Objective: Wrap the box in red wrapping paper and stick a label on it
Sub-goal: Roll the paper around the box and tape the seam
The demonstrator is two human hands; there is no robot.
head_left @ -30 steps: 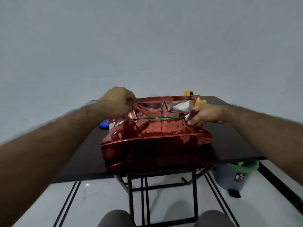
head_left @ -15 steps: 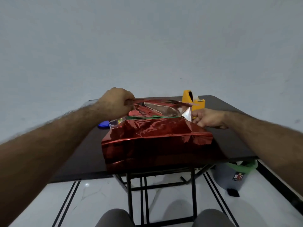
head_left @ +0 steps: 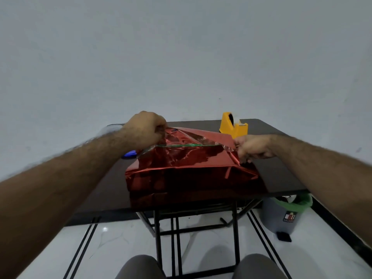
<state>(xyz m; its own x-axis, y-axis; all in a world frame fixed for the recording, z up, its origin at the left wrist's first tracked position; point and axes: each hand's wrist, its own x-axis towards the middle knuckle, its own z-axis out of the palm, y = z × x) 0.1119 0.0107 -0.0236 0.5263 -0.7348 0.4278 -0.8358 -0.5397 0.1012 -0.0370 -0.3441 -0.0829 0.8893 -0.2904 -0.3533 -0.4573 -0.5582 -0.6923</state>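
A box covered in shiny red wrapping paper [head_left: 187, 168] sits near the front edge of the dark table [head_left: 281, 174]. A green edge of the box shows along its top rear. My left hand [head_left: 145, 131] pinches the far flap of paper at the back left corner. At the back right corner my right hand [head_left: 251, 148] grips the same flap. The flap lies folded low over the far side of the box, its silver underside showing at the right. No label is visible.
A yellow tape dispenser [head_left: 231, 124] stands behind the box at the back right. A blue round object [head_left: 129, 154] lies left of the box, partly hidden by my arm. Under the table's right side stands a grey bin with a green liner [head_left: 285, 212].
Both hands have pulled the upright rear flap down and away over the far side of the box. The tape dispenser, earlier hidden behind the flap, now shows.
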